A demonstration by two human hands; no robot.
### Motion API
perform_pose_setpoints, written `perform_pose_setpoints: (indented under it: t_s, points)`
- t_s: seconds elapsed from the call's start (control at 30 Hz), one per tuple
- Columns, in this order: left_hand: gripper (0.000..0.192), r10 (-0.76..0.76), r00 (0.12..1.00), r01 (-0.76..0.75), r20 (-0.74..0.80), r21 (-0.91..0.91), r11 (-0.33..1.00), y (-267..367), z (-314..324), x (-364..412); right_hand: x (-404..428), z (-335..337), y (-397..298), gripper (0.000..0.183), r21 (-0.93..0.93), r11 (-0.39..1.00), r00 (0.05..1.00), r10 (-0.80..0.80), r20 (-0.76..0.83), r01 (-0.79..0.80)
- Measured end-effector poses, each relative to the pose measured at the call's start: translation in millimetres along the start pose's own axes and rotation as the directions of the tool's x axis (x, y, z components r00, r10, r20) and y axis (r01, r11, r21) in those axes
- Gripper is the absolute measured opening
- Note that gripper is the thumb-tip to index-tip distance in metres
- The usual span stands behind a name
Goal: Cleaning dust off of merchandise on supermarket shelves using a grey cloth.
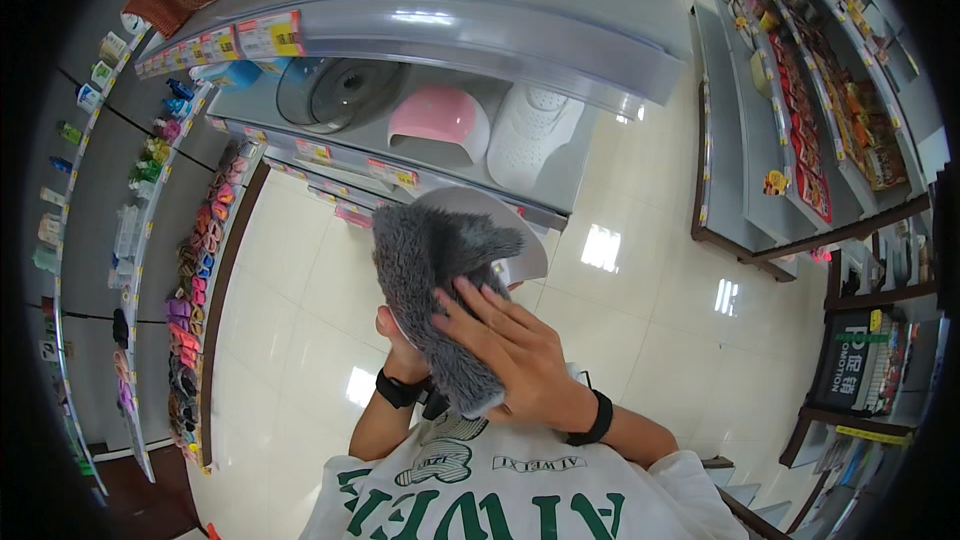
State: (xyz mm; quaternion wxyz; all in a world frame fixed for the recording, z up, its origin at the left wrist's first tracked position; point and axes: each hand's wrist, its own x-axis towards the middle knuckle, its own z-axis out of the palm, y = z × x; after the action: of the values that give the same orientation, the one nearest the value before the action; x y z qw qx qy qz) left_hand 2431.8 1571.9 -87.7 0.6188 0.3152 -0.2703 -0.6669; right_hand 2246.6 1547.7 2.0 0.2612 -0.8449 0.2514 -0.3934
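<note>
A grey fluffy cloth (409,270) lies draped over a light grey, rounded item (517,229) held up in front of my chest. My right hand (517,349) presses flat on the cloth with its fingers spread a little. Under the cloth's left edge is my left hand (401,345), its thumb showing and its other fingers mostly hidden; it supports the item from below. The cloth hides most of the item, so its exact kind cannot be told.
Just ahead, a shelf holds a dark transparent basin (337,94), a pink and white plastic item (439,120) and a white perforated plastic item (532,139). A clear shelf edge (450,30) juts out above them. Stocked store shelves stand left and right (750,127).
</note>
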Motion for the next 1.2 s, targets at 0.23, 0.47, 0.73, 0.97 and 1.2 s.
perform_pose_setpoints:
  t_s: [0.23, 0.47, 0.73, 0.97, 1.2]
  points:
    - [0.123, 0.113, 0.993, -0.119, -0.038, -0.355, 0.927, 38.9, -3.5, 23.9, -8.1, -20.9, -14.2, 0.047, 0.524, 0.784, 0.943, 0.256, 0.214, -0.332]
    - [0.121, 0.095, 0.988, -0.056, 0.125, -0.285, 0.957, 71.8, -11.6, 17.8, -22.6, -34.6, -33.5, 0.055, 0.753, 0.658, 0.554, 0.624, -0.551, 0.008]
    - [0.129, 0.021, 0.994, -0.003, 0.104, -0.175, 0.985, 81.6, -26.9, -7.4, 82.0, 48.4, -55.4, 0.069, -0.215, 0.962, 0.985, 0.152, -0.087, -0.168]
    - [0.142, 0.253, 0.962, -0.259, 0.103, 0.055, 0.964, 96.9, -43.0, -1.9, 94.7, 78.7, -66.1, 0.088, 0.09, 0.879, 0.883, 0.464, 0.069, -0.469]
    - [0.147, 0.228, 0.944, -0.264, 0.237, 0.129, 0.956, 111.6, -62.1, -15.9, 102.8, 71.0, -71.0, 0.055, 0.421, 0.8, 0.896, 0.437, 0.078, -0.427]
